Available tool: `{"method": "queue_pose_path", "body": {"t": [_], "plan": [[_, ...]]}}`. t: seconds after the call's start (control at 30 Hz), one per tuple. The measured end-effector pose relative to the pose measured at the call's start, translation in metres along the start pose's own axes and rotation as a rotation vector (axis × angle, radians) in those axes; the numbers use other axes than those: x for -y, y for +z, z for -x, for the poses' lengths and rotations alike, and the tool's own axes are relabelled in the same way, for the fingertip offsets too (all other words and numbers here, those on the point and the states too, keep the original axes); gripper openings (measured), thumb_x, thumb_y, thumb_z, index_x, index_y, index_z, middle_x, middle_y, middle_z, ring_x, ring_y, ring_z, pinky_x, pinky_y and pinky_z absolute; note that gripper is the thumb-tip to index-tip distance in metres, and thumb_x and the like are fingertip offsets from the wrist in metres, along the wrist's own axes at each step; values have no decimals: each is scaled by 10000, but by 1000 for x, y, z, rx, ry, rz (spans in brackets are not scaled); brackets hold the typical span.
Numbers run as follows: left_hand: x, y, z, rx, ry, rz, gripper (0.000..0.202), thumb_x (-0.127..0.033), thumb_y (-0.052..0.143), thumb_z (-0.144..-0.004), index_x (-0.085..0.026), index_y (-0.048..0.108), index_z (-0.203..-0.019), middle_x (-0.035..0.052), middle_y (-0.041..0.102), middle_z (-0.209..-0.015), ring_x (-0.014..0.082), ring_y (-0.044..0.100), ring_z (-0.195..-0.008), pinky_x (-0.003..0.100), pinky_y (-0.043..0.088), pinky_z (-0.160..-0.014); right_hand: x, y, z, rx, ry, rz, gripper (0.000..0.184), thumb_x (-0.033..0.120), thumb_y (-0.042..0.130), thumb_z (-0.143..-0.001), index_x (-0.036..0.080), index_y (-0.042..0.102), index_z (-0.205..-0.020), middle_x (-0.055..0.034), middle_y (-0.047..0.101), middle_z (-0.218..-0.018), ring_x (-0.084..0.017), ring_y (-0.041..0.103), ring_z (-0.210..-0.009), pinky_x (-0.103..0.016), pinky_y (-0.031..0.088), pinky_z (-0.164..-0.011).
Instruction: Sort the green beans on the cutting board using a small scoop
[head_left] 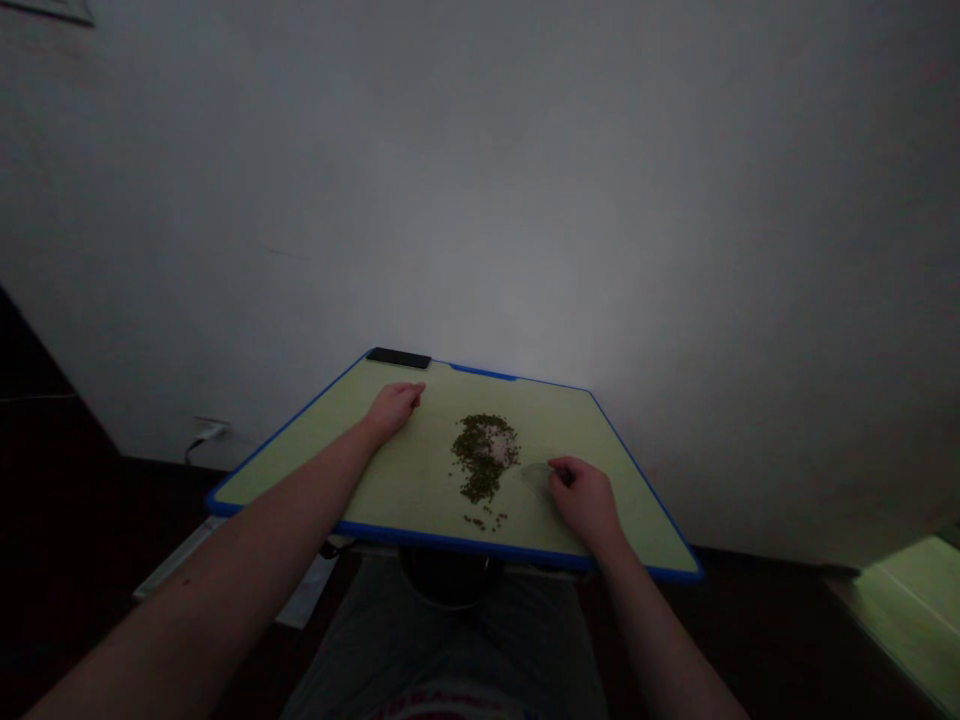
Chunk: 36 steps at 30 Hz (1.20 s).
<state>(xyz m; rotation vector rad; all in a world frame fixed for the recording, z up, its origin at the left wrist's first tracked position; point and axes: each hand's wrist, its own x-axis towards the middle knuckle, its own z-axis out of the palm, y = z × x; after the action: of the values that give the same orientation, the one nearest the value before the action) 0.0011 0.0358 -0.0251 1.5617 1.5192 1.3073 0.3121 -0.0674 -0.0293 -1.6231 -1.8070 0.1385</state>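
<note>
A white wall (480,200) filled most of the view, and a dark floor (757,630) ran along its foot. A pale green board (420,490) with a blue rim lay tilted in the view, right in front of the person's grey trousers (442,640). At the lower right corner a lit green surface (915,620) showed, too cut off to name. A wall socket (211,428) with a plugged-in cord sat low on the wall at left.

Both bare arms reached forward onto the board. Near its middle lay the pile (472,460), a heap of small dark green bits around a pale mound (499,443), whose material was too small to tell. A few stray bits (484,521) lay apart from it, toward the near rim. A black strip (398,358) sat on the far edge.

The left hand (391,410) rested on the board beyond and left of the pile, narrow, fingers together, holding nothing visible. The right hand (583,503) rested right of the pile, fingers curled in narrowly beside a faint smear (536,476); whether it held any bits, I could not tell.
</note>
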Motion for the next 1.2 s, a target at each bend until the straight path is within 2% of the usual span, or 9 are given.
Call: {"method": "queue_pose_path", "body": {"t": [0.37,0.47,0.57,0.7,0.83,1.2], "plan": [[-2,0,1,9,-24,22,375,-500,404,-696,-185,420,-494,-39,326,-378,88,295,-372,236,228,-410,-24,-7,-37,-68,43,259,272,197,448,-693,170,643,-880,-92,667,-832,-207,601,-762,-298,424,-679],[-1,0,1,-3,-37,26,378,-504,403,-696,-183,425,-498,-42,321,-374,86,293,-369,236,229,-412,-25,-8,-39,-92,75,215,274,211,459,-695,156,636,-897,-101,663,-812,-204,599,-744,-300,425,-678],[0,0,0,-8,-37,6,385,-510,406,-692,-178,431,-501,-42,330,-377,85,304,-373,231,232,-415,-23,-10,-33,-105,93,62,281,254,469,-701,154,623,-913,-83,656,-782,-179,593,-705,-281,429,-649],[1,0,0,-9,-28,7,384,-509,399,-695,-174,425,-510,-45,334,-382,84,313,-379,222,239,-419,-17,-11,-16,80,60,-151,304,298,483,-693,146,611,-924,-42,634,-690,-144,567,-603,-252,420,-574],[1,0,0,-1,-19,-7,379,-503,397,-699,-173,431,-516,-46,332,-389,82,308,-379,221,239,-414,-7,-9,1,236,17,-185,279,278,491,-682,156,618,-898,-26,623,-662,-133,551,-590,-243,406,-563],[2,-1,-1,7,8,-9,392,-512,389,-705,-171,435,-516,-41,343,-400,85,322,-390,225,252,-422,31,-7,28,320,9,-108,239,236,486,-677,196,636,-858,-13,630,-677,-132,556,-611,-238,394,-575]]}}
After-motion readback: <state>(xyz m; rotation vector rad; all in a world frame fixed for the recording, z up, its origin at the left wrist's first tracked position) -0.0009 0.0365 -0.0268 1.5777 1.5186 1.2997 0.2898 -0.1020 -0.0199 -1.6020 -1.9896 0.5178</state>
